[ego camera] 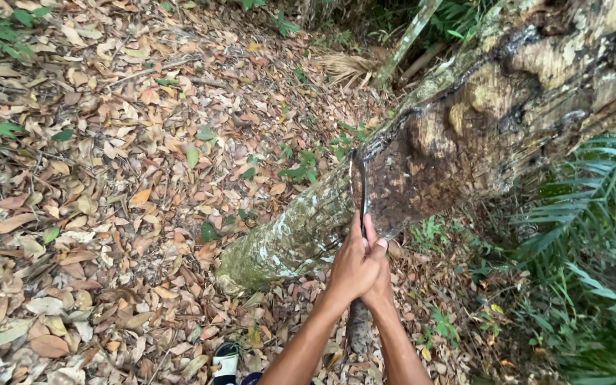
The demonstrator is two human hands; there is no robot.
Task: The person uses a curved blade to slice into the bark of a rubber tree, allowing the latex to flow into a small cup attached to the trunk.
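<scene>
My left hand (351,267) and my right hand (379,274) are pressed together around the handle of a thin dark metal tapping knife (360,187). Its blade reaches up against the bark of a thick tree trunk (465,128). The trunk shows a dark, scraped panel (422,178) with cut grooves just right of the blade, and pale mossy bark (294,235) below it. The knife's tip touches the left edge of the dark panel. The handle is hidden inside my fingers.
Dry brown leaves (108,178) cover the ground to the left. Green fern fronds (593,228) grow at the right. My foot in a dark sandal (226,360) stands at the bottom edge. A thin pale stem (408,39) leans at the top.
</scene>
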